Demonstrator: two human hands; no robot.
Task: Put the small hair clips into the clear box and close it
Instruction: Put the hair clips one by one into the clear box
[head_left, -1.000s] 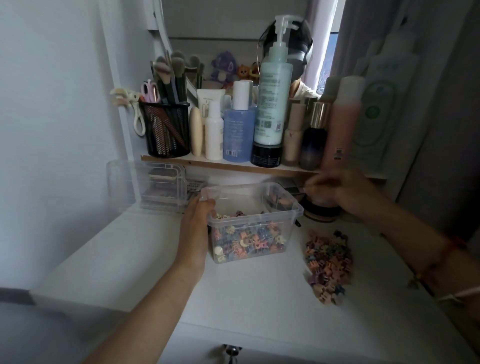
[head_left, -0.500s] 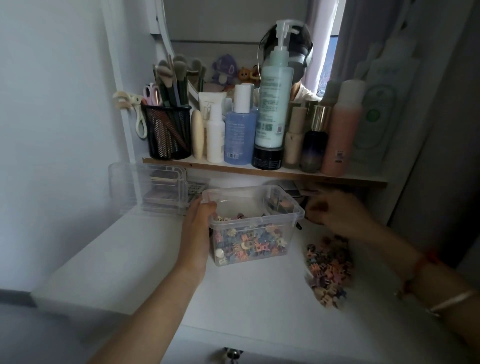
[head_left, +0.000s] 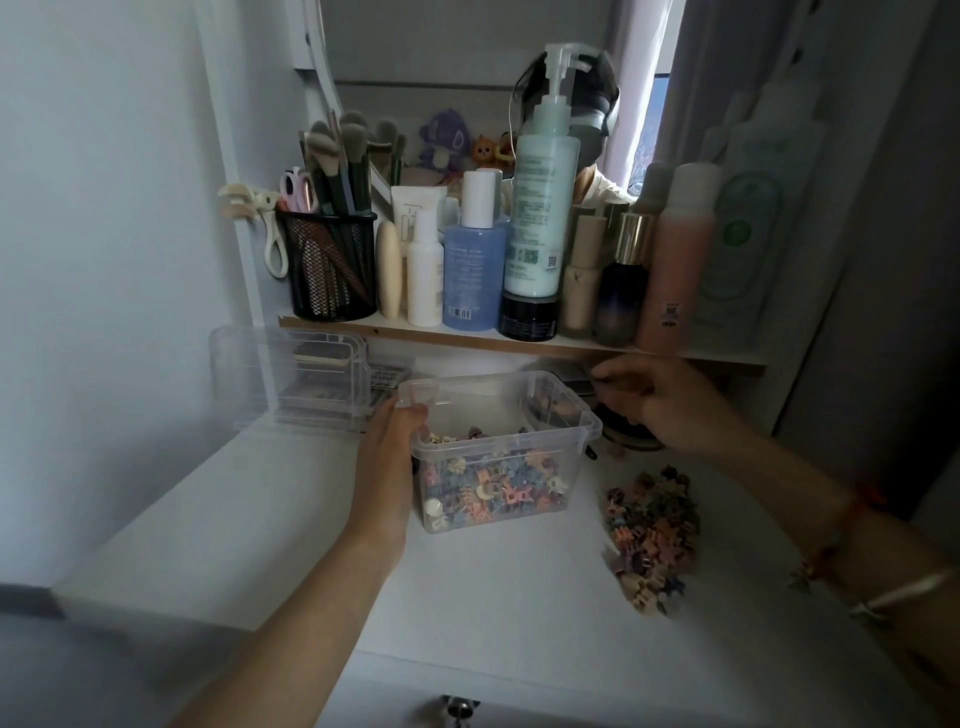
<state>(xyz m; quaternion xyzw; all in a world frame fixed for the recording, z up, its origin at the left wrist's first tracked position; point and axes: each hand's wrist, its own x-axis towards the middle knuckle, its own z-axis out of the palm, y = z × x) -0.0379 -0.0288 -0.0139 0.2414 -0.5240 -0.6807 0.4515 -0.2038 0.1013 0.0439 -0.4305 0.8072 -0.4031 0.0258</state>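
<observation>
Clips (head_left: 488, 483) half-fill the open box (head_left: 467, 410) on the tabletop (head_left: 285, 519); a pile (head_left: 649, 535) just right of it is left to load. Left hand (head_left: 397, 431) grips the box's left rim. Right hand (head_left: 660, 400) hovers beyond the right rim, fingers curled (holding clips or not, I cannot tell). Closing comes last.

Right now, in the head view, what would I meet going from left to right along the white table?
Clear organizer → left hand, gripping the box's left rim → clear box → pile of hair clips.
</observation>
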